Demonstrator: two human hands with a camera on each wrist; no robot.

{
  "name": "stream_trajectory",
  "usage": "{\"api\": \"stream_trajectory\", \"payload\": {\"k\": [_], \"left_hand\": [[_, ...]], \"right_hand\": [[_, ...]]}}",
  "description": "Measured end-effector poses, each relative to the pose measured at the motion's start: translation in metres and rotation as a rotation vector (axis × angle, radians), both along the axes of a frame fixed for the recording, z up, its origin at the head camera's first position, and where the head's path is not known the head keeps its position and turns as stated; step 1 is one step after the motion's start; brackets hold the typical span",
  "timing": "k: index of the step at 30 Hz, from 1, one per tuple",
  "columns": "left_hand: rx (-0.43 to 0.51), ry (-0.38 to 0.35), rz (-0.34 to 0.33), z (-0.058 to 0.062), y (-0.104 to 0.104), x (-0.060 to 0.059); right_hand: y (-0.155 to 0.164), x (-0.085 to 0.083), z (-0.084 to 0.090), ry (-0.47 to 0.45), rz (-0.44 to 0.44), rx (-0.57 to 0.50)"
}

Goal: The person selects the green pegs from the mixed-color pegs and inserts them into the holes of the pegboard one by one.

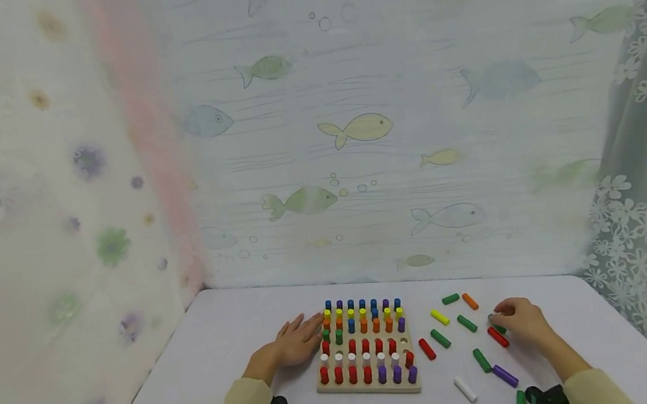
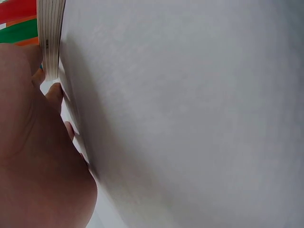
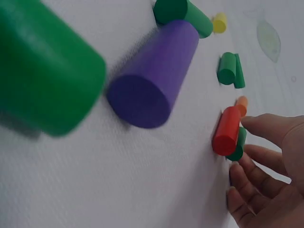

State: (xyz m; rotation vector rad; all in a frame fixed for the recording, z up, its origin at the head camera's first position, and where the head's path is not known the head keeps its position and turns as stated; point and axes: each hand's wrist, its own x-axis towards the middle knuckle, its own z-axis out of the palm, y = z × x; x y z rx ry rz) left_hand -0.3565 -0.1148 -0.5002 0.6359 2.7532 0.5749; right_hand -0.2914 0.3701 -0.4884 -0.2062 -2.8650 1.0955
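Note:
A wooden pegboard (image 1: 370,388) stands on the white table, filled with rows of coloured pegs. My left hand (image 1: 299,342) lies on the table at the board's left side, fingers extended, fingertips against its edge. In the left wrist view the board's edge (image 2: 49,38) shows beside that hand (image 2: 38,137). On the right, among loose pegs, my right hand (image 1: 521,320) pinches a green peg (image 1: 499,328) from above, between thumb and fingers. That green peg (image 3: 241,142) lies just behind a red peg (image 3: 227,130) in the right wrist view, the hand (image 3: 270,175) around it.
Loose pegs lie between board and right hand: a yellow peg (image 1: 440,317), an orange peg (image 1: 470,301), a white peg (image 1: 465,389), a purple peg (image 1: 505,376) and several green ones. A fish-patterned curtain (image 1: 362,224) hangs behind the table.

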Motion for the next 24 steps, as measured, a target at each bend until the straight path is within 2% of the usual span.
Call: {"api": "stream_trajectory", "payload": {"k": [8, 15, 24], "left_hand": [[-0.012, -0.005, -0.009, 0.001, 0.0, 0.0], [0.005, 0.001, -0.007, 0.005, 0.0, 0.003], [-0.005, 0.008, -0.006, 0.003, 0.0, 0.002]], "right_hand": [[-0.007, -0.005, -0.008, 0.047, 0.001, 0.03], [-0.014, -0.004, -0.006, 0.097, 0.033, 0.083], [-0.016, -0.003, -0.005, 0.141, 0.052, 0.097]]}}
